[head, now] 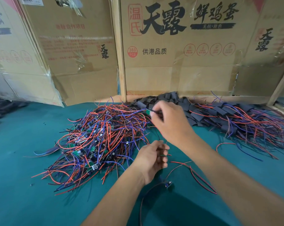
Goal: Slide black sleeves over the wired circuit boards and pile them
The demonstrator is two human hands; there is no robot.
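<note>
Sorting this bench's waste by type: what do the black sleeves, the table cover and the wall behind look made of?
Black sleeves: likely thin matte plastic tubing lying flattened and creased; could be fabric.
Table cover: teal, dull and lightly textured, probably felt or a rubbery mat.
Wall: brown printed corrugated cardboard boxes patched with glossy clear tape.

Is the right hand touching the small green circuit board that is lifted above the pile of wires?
Touching. The head view shows the right hand pinching the green circuit board between fingertips and thumb, above the pile of wired boards.
</note>
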